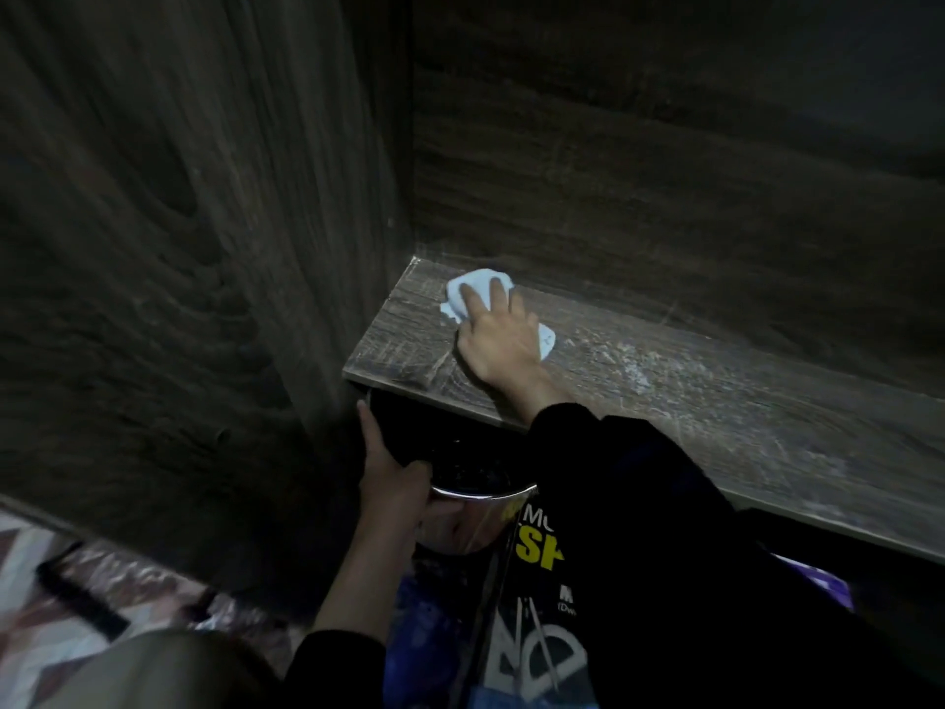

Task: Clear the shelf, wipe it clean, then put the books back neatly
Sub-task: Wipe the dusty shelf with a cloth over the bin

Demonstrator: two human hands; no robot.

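The dark wooden shelf (690, 401) carries no books and shows pale dusty streaks. My right hand (493, 335) presses a light blue cloth (478, 284) flat against the shelf near its left back corner, fingers straight. Below the shelf's front edge my left hand (391, 475) grips the rim of a shiny metal pot (460, 524), thumb over the edge, forefinger pointing up. Books (537, 606) with black, yellow and blue covers lie under my right sleeve, partly hidden.
A tall wooden side panel (204, 248) closes the shelf on the left and a back panel (665, 171) stands behind it. A patterned rug (76, 596) with a dark strip on it covers the floor at lower left.
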